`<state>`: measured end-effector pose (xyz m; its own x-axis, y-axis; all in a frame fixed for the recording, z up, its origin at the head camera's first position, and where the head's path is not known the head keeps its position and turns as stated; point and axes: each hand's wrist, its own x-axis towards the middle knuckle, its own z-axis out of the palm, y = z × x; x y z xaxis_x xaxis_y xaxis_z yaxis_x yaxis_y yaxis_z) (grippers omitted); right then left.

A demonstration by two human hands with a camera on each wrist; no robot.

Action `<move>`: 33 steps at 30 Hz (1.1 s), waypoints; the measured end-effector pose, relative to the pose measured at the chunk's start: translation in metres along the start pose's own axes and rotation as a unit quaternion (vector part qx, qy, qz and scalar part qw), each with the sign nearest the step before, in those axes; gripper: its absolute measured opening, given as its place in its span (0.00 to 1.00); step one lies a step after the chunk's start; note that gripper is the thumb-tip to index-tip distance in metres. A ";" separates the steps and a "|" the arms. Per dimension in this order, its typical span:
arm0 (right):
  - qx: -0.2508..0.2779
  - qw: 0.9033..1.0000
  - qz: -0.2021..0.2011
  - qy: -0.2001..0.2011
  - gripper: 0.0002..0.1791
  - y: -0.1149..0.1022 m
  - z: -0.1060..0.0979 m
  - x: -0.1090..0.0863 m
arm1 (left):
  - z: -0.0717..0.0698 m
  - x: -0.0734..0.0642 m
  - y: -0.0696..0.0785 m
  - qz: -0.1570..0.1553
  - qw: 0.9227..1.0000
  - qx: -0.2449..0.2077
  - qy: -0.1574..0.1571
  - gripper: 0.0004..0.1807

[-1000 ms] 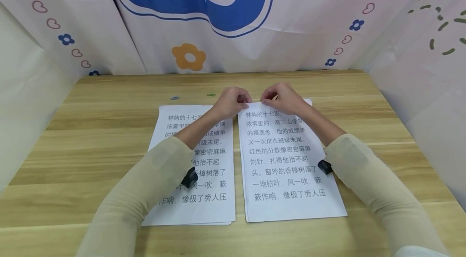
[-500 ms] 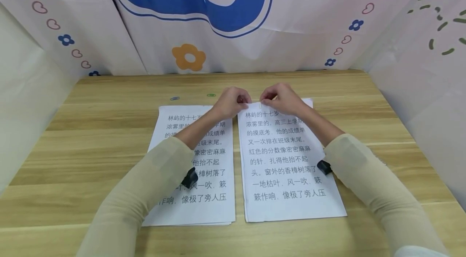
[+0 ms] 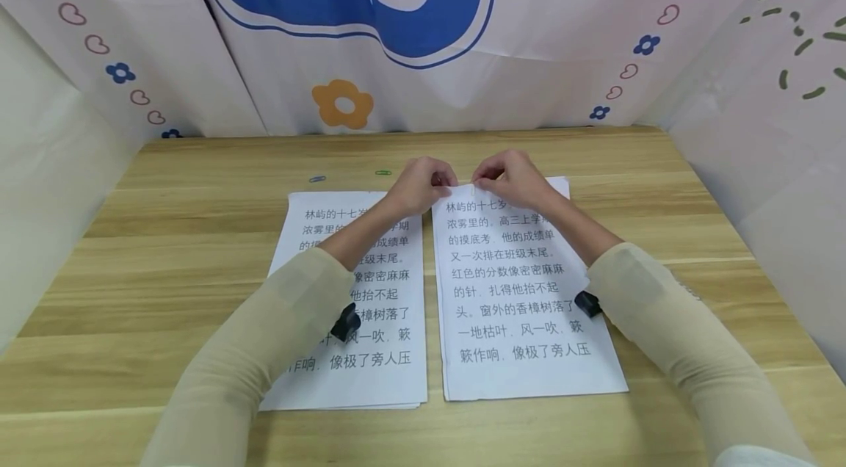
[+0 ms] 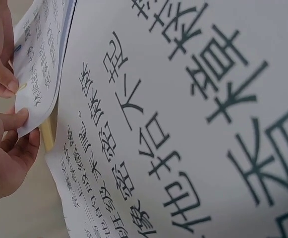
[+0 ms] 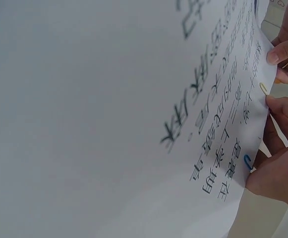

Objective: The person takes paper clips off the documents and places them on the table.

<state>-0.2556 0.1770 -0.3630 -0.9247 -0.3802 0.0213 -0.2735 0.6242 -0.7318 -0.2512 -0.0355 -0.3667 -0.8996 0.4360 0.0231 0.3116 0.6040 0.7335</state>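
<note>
Two stacks of printed paper lie side by side in the head view. My left hand (image 3: 421,186) pinches the top left corner of the right paper stack (image 3: 515,371), thumb on the front and fingers behind, as the left wrist view shows. Along the same top edge, my right hand (image 3: 514,179) pinches at a yellow paper clip (image 5: 263,89) that sits over the paper's edge. A blue paper clip (image 5: 247,162) is on that edge too, under the right hand's palm side. The stack's top is slightly raised and curved. My left forearm crosses over the left paper stack (image 3: 357,390).
Behind the left stack, a blue paper clip (image 3: 318,178) and a green paper clip (image 3: 383,172) lie on the wooden table (image 3: 165,247). A printed white cloth (image 3: 529,85) hangs at the table's back edge, with pale walls at both sides.
The right stack has shifted very slightly toward the back, its near edge and far right corner a little higher in the head view. Both hands keep nearly the same place and grip.
</note>
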 end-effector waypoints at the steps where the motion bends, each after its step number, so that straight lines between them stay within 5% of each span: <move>1: 0.001 1.000 0.003 0.000 0.07 0.000 0.000 0.000 | 0.000 0.000 0.000 0.000 1.000 0.000 0.000 0.07; 33: 0.020 0.999 0.017 0.024 0.07 -0.001 0.002 0.001 | 0.000 0.001 0.000 -0.013 1.000 -0.010 0.005 0.08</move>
<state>-0.2558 0.1748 -0.3639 -0.9455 -0.3244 0.0280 -0.2314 0.6089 -0.7588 -0.2523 -0.0350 -0.3665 -0.9099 0.4146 0.0108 0.2829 0.6014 0.7472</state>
